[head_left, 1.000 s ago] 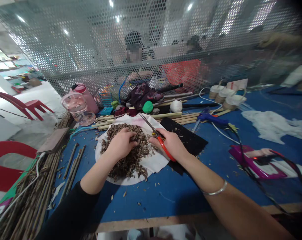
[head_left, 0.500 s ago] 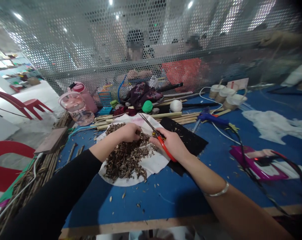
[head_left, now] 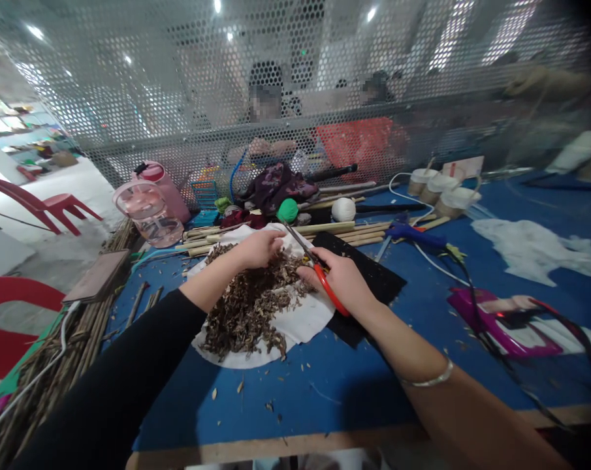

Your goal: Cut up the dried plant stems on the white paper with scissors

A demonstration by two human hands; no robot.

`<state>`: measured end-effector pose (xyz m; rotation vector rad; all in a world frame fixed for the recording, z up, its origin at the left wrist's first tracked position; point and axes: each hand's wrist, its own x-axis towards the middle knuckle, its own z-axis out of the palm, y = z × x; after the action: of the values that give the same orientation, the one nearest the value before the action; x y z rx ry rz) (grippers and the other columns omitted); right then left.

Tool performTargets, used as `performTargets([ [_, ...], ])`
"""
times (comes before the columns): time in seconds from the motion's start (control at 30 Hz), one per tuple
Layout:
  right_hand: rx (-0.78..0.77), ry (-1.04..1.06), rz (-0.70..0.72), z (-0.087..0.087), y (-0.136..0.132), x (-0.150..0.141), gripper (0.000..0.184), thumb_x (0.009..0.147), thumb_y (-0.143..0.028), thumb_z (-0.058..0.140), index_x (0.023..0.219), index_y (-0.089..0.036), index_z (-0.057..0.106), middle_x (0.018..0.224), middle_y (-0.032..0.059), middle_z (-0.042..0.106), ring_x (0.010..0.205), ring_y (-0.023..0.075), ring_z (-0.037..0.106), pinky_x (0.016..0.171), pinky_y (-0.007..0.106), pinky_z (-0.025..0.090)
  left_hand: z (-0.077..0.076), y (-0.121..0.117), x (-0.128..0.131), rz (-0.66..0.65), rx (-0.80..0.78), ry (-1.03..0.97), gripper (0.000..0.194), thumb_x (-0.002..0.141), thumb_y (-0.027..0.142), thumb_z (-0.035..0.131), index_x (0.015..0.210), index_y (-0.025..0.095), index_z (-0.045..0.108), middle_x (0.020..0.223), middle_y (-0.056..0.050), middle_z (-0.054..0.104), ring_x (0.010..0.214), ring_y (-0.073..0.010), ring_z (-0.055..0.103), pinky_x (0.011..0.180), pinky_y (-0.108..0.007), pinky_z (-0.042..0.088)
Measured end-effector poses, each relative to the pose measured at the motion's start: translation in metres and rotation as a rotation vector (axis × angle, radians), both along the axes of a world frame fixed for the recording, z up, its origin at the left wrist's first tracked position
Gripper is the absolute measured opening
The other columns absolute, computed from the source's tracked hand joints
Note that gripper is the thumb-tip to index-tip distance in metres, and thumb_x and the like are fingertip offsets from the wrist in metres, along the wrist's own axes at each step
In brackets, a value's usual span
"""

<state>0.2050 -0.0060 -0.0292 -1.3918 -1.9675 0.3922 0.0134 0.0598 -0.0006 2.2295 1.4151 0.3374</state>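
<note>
My right hand (head_left: pixel 343 279) is closed round the orange-red handles of a pair of scissors (head_left: pixel 309 253), whose dark blades point away and to the left. Over the far part of a heap of dried brown plant bits (head_left: pixel 246 313) is my left hand (head_left: pixel 260 249), its fingers curled together. Whatever those fingertips hold is too small to make out. The heap lies on a round white cloth (head_left: pixel 302 323), spread on the blue table. Beneath and beside my right hand is a black sheet (head_left: pixel 368 267).
Bundled sticks (head_left: pixel 364 234), a green ball (head_left: pixel 288 210) and a white ball (head_left: pixel 343 209) lie behind the cloth. A pink clear jug (head_left: pixel 160 225) stands left. To the right are a blue glue gun (head_left: pixel 417 235), a magenta device (head_left: pixel 501 326) and cables. Perforated metal (head_left: pixel 177 98) borders the back.
My left hand has lifted slightly away from the heap toward the far side. The scissors' tips have swung a little to the right, still in my right hand.
</note>
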Motion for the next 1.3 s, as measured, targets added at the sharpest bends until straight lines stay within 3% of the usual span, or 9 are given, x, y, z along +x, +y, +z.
performTargets([
  [0.1, 0.003, 0.012, -0.046, 0.002, 0.001, 0.002, 0.049, 0.074, -0.057, 0.054, 0.103, -0.018, 0.063, 0.074, 0.0056, 0.068, 0.063, 0.018, 0.062, 0.057, 0.023, 0.042, 0.005, -0.008, -0.013, 0.066, 0.174, 0.149, 0.036, 0.084, 0.027, 0.042, 0.113, 0.015, 0.059, 0.093, -0.011, 0.067, 0.083, -0.0202, 0.061, 0.079, -0.03, 0.044],
  [0.23, -0.001, 0.026, -0.069, 0.001, 0.002, 0.002, 0.049, 0.073, -0.057, 0.055, 0.103, -0.019, 0.063, 0.076, 0.0065, 0.07, 0.065, 0.0189, 0.063, 0.057, 0.024, 0.043, -0.009, -0.029, -0.007, -0.055, 0.135, 0.217, 0.046, 0.073, 0.043, 0.058, 0.11, 0.016, 0.061, 0.097, -0.011, 0.067, 0.086, -0.0242, 0.061, 0.076, -0.032, 0.045],
  [0.3, -0.006, 0.035, -0.059, -0.001, 0.002, 0.002, 0.049, 0.074, -0.057, 0.055, 0.102, -0.018, 0.063, 0.075, 0.0062, 0.07, 0.064, 0.0186, 0.063, 0.057, 0.024, 0.043, -0.019, -0.034, 0.003, -0.091, 0.156, 0.215, 0.044, 0.069, 0.04, 0.062, 0.106, 0.015, 0.062, 0.098, -0.012, 0.067, 0.087, -0.0243, 0.061, 0.076, -0.031, 0.045],
  [0.47, -0.006, 0.022, -0.069, -0.002, 0.004, 0.003, 0.049, 0.074, -0.057, 0.055, 0.103, -0.019, 0.063, 0.075, 0.0062, 0.07, 0.065, 0.0189, 0.063, 0.057, 0.024, 0.043, -0.024, -0.014, 0.012, -0.067, 0.184, 0.22, 0.027, 0.07, 0.016, 0.054, 0.093, 0.016, 0.068, 0.088, -0.008, 0.07, 0.081, -0.0201, 0.061, 0.074, -0.028, 0.045],
  [0.67, 0.018, 0.019, -0.07, 0.001, 0.003, 0.003, 0.047, 0.074, -0.055, 0.055, 0.103, -0.019, 0.064, 0.074, 0.0063, 0.07, 0.067, 0.02, 0.064, 0.057, 0.024, 0.044, -0.009, 0.013, -0.004, -0.104, 0.173, 0.308, 0.04, 0.068, 0.023, 0.062, 0.108, 0.017, 0.064, 0.098, -0.008, 0.068, 0.089, -0.0224, 0.06, 0.08, -0.029, 0.044],
  [0.77, 0.013, 0.019, -0.058, 0.001, 0.002, 0.003, 0.046, 0.075, -0.055, 0.055, 0.102, -0.019, 0.064, 0.07, 0.005, 0.069, 0.063, 0.0193, 0.064, 0.057, 0.025, 0.044, -0.004, 0.008, -0.011, -0.075, 0.198, 0.327, 0.046, 0.068, 0.021, 0.063, 0.113, 0.015, 0.06, 0.102, -0.009, 0.065, 0.093, -0.0221, 0.059, 0.082, -0.029, 0.044],
  [0.87, 0.008, 0.003, -0.065, 0.001, 0.002, 0.002, 0.047, 0.074, -0.055, 0.055, 0.103, -0.019, 0.063, 0.069, 0.0042, 0.068, 0.062, 0.0191, 0.063, 0.057, 0.025, 0.043, -0.003, -0.009, -0.011, -0.027, 0.291, 0.356, 0.03, 0.069, 0.016, 0.06, 0.098, 0.016, 0.067, 0.097, -0.01, 0.065, 0.091, -0.0232, 0.058, 0.081, -0.032, 0.044],
  [1.03, 0.001, 0.008, -0.084, 0.0, 0.003, 0.003, 0.047, 0.074, -0.054, 0.056, 0.106, -0.02, 0.062, 0.075, 0.0053, 0.07, 0.066, 0.0196, 0.064, 0.059, 0.025, 0.044, -0.014, -0.033, 0.007, -0.231, 0.235, 0.283, 0.02, 0.073, 0.017, 0.056, 0.088, 0.018, 0.069, 0.086, -0.008, 0.066, 0.082, -0.0197, 0.059, 0.077, -0.03, 0.045],
  [1.3, -0.024, 0.033, -0.1, 0.0, 0.003, 0.004, 0.043, 0.075, -0.05, 0.057, 0.106, -0.021, 0.061, 0.079, 0.0048, 0.07, 0.068, 0.0189, 0.064, 0.063, 0.026, 0.045, -0.029, -0.017, 0.011, -0.23, 0.199, 0.249, 0.036, 0.067, 0.014, 0.061, 0.102, 0.015, 0.064, 0.098, -0.009, 0.066, 0.092, -0.022, 0.059, 0.082, -0.031, 0.044],
])
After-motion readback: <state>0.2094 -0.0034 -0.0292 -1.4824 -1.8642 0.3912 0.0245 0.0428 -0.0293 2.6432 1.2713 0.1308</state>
